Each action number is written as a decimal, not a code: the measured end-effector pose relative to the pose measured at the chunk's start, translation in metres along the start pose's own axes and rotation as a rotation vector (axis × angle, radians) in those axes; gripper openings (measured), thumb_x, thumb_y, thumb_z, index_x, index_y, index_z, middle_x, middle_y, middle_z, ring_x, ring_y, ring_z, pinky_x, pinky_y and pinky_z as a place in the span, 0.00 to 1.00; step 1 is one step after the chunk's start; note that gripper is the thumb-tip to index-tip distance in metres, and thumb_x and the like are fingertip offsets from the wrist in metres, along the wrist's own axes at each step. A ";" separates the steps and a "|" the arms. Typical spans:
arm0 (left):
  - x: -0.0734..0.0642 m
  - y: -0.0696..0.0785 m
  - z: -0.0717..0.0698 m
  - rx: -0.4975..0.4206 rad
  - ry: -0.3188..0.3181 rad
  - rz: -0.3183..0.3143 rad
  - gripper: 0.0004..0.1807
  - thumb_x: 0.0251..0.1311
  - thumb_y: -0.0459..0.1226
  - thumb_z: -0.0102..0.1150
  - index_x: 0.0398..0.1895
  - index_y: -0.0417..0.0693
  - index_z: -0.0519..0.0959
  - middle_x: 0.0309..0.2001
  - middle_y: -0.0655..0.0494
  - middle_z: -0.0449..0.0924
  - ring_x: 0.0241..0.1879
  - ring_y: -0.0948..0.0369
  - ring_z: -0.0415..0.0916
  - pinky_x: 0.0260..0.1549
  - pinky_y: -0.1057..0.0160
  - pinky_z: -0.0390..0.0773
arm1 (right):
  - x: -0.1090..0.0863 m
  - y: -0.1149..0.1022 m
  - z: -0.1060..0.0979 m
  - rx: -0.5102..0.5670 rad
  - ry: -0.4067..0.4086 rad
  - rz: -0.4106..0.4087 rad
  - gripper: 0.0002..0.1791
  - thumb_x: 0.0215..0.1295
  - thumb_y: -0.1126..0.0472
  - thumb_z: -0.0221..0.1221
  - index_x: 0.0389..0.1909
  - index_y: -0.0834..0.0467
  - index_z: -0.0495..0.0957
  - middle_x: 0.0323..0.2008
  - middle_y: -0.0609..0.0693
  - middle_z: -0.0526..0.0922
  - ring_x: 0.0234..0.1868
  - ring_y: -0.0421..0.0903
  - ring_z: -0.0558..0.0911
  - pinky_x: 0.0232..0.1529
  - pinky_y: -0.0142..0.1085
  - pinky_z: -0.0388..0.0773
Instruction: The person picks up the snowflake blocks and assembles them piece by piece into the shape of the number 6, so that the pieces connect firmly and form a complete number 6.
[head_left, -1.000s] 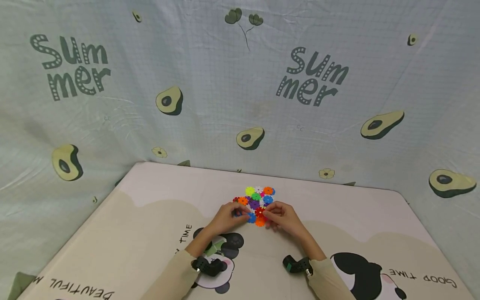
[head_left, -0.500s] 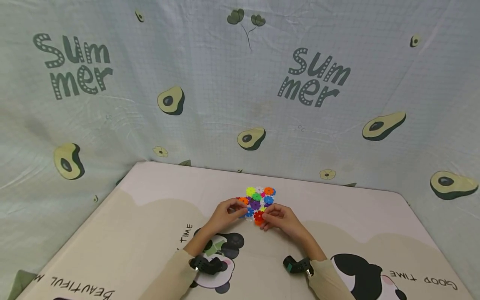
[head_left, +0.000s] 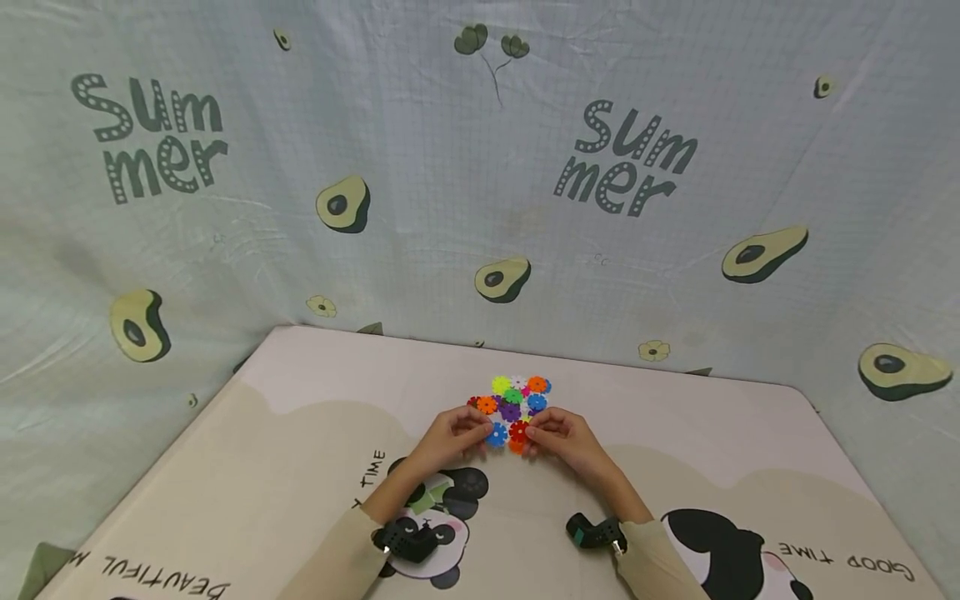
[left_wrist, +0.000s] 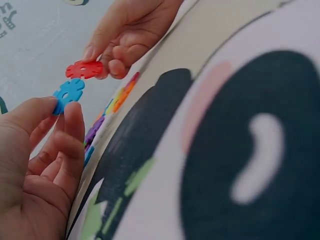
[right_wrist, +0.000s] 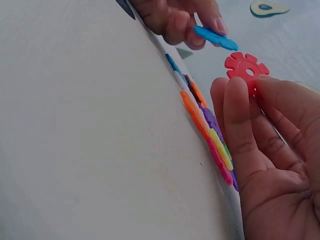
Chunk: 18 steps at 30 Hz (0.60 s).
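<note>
Between thumb and fingers, my left hand point(head_left: 453, 435) pinches a blue snowflake-shaped plastic disc point(left_wrist: 68, 96) with a notched edge and a hole in its middle. My right hand point(head_left: 567, 437) pinches a red snowflake disc point(right_wrist: 246, 69) of the same kind by its near edge. Both discs are held up above the table, their edges close together and turned at different angles to each other. Just behind the hands lies a cluster of colourful snowflake discs point(head_left: 511, 411) in orange, purple, green, yellow, white and blue, partly hidden by the fingers.
The table point(head_left: 315, 375) wears a cover printed with pandas and lettering. A pale curtain point(head_left: 420, 167) with avocado prints hangs behind its far edge. Each wrist carries a black strapped-on camera point(head_left: 408, 540).
The blue disc and the red disc were overlapping or close a second ago, and a narrow gap now shows between them. Both hands have shifted slightly and keep their pinch.
</note>
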<state>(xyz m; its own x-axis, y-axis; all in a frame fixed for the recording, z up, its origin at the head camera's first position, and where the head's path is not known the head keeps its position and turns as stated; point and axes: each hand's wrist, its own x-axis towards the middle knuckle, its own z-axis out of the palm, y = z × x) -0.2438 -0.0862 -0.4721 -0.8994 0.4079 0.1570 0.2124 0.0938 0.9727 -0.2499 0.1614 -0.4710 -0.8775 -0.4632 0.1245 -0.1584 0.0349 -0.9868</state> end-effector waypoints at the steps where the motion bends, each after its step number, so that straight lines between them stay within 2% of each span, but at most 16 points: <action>1: -0.001 0.000 0.000 -0.017 -0.011 0.002 0.12 0.68 0.33 0.56 0.44 0.28 0.76 0.30 0.35 0.81 0.23 0.63 0.77 0.22 0.71 0.74 | 0.000 0.000 0.000 0.003 0.005 -0.001 0.14 0.68 0.65 0.59 0.42 0.74 0.73 0.30 0.50 0.85 0.30 0.42 0.84 0.39 0.33 0.81; 4: -0.002 0.000 0.001 -0.084 -0.046 0.011 0.13 0.68 0.32 0.55 0.44 0.25 0.74 0.30 0.35 0.81 0.22 0.64 0.77 0.24 0.70 0.78 | -0.002 -0.001 0.000 0.017 0.018 0.004 0.15 0.67 0.65 0.60 0.44 0.74 0.73 0.31 0.48 0.85 0.31 0.42 0.85 0.41 0.33 0.81; 11: -0.008 0.003 0.001 -0.135 -0.051 -0.042 0.16 0.68 0.34 0.57 0.46 0.24 0.74 0.35 0.40 0.83 0.28 0.64 0.82 0.30 0.68 0.81 | -0.002 0.000 0.001 0.039 0.022 -0.007 0.17 0.64 0.66 0.63 0.47 0.74 0.74 0.36 0.46 0.85 0.34 0.42 0.85 0.41 0.33 0.81; 15: -0.012 0.001 0.001 -0.163 -0.049 -0.007 0.17 0.67 0.37 0.59 0.45 0.27 0.75 0.33 0.48 0.84 0.29 0.64 0.83 0.31 0.67 0.82 | -0.004 0.001 0.003 0.033 0.014 -0.003 0.16 0.63 0.66 0.63 0.46 0.74 0.75 0.36 0.47 0.85 0.34 0.42 0.85 0.42 0.33 0.81; 18: -0.015 -0.001 0.002 -0.183 -0.051 -0.003 0.17 0.66 0.39 0.60 0.43 0.28 0.76 0.32 0.51 0.84 0.29 0.64 0.83 0.32 0.65 0.82 | -0.006 0.003 0.005 -0.006 0.009 0.018 0.15 0.63 0.65 0.64 0.45 0.72 0.76 0.35 0.48 0.85 0.34 0.41 0.85 0.42 0.32 0.81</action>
<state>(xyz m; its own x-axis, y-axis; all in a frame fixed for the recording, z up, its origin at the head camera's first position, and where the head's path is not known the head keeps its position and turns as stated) -0.2294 -0.0907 -0.4762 -0.8782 0.4541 0.1501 0.1329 -0.0699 0.9887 -0.2427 0.1600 -0.4751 -0.8841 -0.4547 0.1081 -0.1456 0.0482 -0.9882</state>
